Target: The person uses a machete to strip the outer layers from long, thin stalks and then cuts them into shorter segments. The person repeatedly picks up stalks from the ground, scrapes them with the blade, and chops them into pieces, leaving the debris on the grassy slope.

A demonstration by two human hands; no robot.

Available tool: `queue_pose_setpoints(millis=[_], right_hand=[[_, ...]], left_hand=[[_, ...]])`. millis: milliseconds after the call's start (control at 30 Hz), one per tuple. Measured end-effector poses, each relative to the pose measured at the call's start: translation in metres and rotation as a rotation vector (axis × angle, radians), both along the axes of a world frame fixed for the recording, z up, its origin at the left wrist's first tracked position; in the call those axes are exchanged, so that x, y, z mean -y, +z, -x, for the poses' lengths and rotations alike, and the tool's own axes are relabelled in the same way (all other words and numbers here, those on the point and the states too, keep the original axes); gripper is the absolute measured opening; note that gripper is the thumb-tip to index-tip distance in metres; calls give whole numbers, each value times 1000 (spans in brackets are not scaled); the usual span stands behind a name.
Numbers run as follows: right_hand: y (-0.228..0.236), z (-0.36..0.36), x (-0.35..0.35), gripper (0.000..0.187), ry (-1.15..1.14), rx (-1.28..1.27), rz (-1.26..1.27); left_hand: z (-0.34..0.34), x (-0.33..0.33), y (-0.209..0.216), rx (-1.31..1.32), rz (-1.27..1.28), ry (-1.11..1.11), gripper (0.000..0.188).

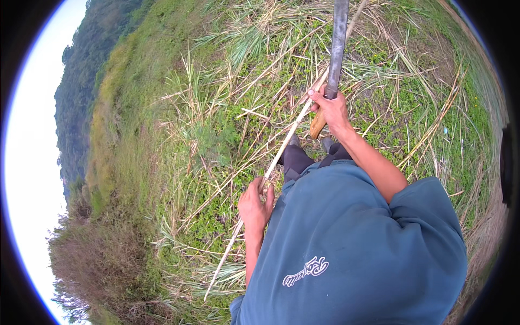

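Stalk-trimming step, probably — left hand (253, 205) grasping pale stalk (285, 143), right hand (331, 110) clenched round machete (338, 51). Next move likely calls for steady stalk, controlled machete.

A single word in white, curly lettering (306, 272) is borne on the front of a blue T-shirt (368, 238), seen toward five o'clock from the view's middle; its line is slanted from eight up to two o'clock.
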State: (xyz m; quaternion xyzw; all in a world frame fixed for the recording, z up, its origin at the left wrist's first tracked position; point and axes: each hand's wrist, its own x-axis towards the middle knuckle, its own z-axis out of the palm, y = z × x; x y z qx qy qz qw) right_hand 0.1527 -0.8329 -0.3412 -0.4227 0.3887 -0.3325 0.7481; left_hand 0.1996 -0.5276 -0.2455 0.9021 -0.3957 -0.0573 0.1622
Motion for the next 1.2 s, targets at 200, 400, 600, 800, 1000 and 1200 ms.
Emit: queue_pose_setpoints(millis=[200,400,600,800,1000,1200], right_hand=[[39,2,-3,30,52,45,186],[33,12,-4,33,132,27,248],[43,60,0,19,270,-629,981],[17,87,37,17,365,-783,1340],[30,96,70,18,608,-877,1341],[28,88,114,12,418,-1199,1195]], left_hand=[[6,61,0,-363,133,153,31],[-1,49,-2,-1207,218,263,40],[-9,48,13,-1440,209,427,39],[-5,20,3,-1667,225,455,40],[8,6,12,-1437,152,421,44],[23,-19,35,-1200,-36,386,45]])
